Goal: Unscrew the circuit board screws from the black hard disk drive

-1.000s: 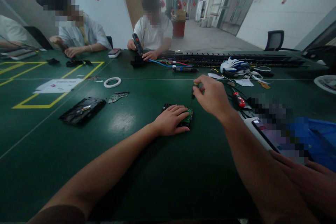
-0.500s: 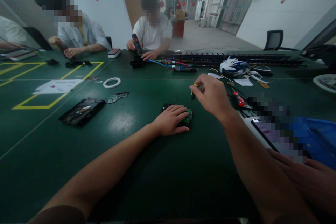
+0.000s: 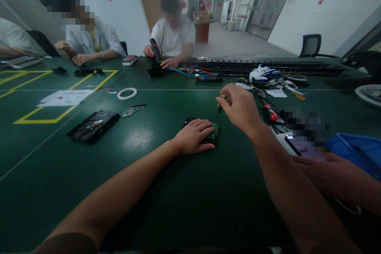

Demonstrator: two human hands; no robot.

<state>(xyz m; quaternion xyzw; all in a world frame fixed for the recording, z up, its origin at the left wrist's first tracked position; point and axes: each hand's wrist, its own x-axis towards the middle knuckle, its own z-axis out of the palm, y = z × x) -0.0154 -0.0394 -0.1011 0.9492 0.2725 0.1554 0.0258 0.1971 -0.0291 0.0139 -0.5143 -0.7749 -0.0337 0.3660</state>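
Observation:
My left hand [image 3: 195, 137] lies flat over a hard drive [image 3: 212, 136], fingers stretched out, covering much of it. The drive rests with its green circuit board upward; the board's right edge shows past my fingertips. My right hand [image 3: 241, 107] is closed around a small screwdriver [image 3: 219, 108] with a yellow and dark handle. Its thin shaft points down at the drive's far right corner. Whether the tip sits in a screw is too small to tell.
Left of me lie another hard drive [image 3: 93, 126], a loose circuit board [image 3: 133, 110] and a tape roll [image 3: 127, 93]. At right are a red-handled tool [image 3: 270, 112], a blue bin [image 3: 358, 151] and another person's hand [image 3: 324, 168]. Two co-workers sit across the table.
The other person's hand at the right has moved forward, away from me, and the blue bin's visible part has shifted. My right hand and screwdriver have barely moved; my left hand stays put.

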